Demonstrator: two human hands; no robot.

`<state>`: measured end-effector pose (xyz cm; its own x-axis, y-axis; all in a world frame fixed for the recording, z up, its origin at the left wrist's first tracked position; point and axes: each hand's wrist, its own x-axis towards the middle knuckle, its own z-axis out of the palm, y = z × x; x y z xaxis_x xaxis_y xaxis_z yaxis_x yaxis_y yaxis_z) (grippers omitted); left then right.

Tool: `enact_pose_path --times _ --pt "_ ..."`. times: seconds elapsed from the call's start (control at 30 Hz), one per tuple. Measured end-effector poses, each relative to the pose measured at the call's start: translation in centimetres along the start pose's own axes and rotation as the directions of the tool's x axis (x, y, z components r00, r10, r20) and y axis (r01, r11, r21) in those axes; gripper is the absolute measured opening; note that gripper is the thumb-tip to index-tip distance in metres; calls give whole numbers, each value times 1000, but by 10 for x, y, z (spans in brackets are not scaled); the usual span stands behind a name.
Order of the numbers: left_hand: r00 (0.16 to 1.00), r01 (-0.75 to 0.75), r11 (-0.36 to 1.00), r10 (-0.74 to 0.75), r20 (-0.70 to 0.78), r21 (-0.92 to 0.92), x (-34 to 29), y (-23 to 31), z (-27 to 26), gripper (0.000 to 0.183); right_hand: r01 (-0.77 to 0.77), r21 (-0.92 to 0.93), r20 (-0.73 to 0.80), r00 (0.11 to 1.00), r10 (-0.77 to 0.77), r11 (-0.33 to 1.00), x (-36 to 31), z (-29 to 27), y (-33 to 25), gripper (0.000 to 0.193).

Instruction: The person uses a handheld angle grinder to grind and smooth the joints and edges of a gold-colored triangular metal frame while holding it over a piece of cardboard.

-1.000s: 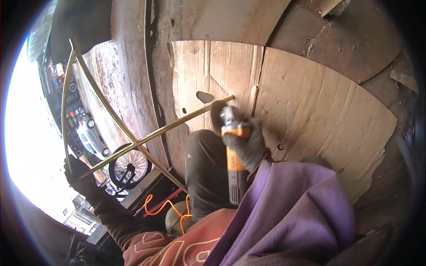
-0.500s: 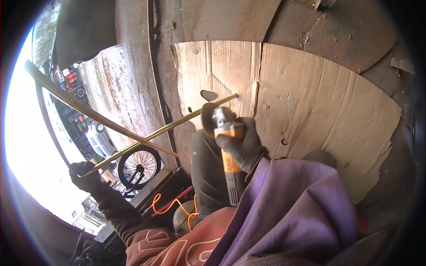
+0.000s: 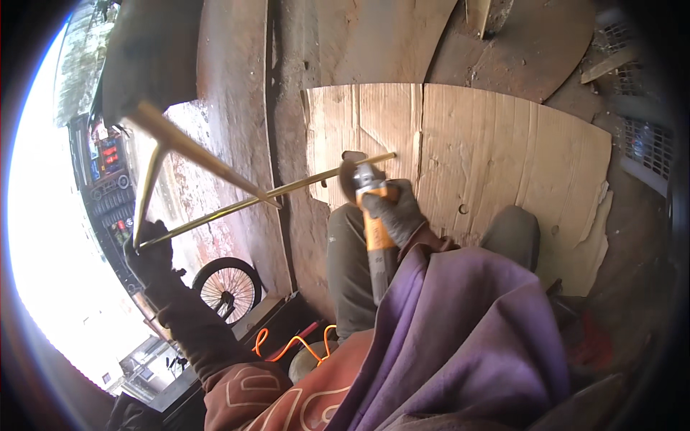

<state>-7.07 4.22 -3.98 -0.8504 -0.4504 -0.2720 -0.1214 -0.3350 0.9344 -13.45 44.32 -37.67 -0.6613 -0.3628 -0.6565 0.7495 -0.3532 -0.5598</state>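
Observation:
My left hand [image 3: 149,251], in a dark glove, is closed around the near corner of a brass-coloured metal frame [image 3: 237,210] made of thin bars joined at angles. One long bar runs from that hand up and right across my front, ending over the cardboard. My gloved right hand [image 3: 397,210] grips an orange and black angle grinder [image 3: 377,241], its body pointing down toward my lap. The grinder's round disc [image 3: 348,181] stands at the long bar near its far end; whether it touches the metal cannot be made out.
A cardboard sheet [image 3: 496,158] lies on the ground ahead, with rusty metal sheets [image 3: 374,39] beyond it. A spoked wheel [image 3: 228,291] is at the left. An orange cord [image 3: 291,345] curls beside my leg. Plastic mesh crates [image 3: 647,147] sit at the far right.
The frame has turned, its upper-left joint swinging inward to the right. My left hand has moved slightly up and right. The grinder stays in my right hand by the bar; the view has shifted.

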Motion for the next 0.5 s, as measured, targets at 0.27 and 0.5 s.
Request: enact_pose_path --times 0.27,0.5 --pt "928 -151 839 302 -216 523 19 21 -60 25 -50 74 83 996 43 996 -4 -6 3 51" --pt "999 22 999 -20 38 -44 23 28 2 21 55 77 133 989 -65 996 -4 -7 3 26"
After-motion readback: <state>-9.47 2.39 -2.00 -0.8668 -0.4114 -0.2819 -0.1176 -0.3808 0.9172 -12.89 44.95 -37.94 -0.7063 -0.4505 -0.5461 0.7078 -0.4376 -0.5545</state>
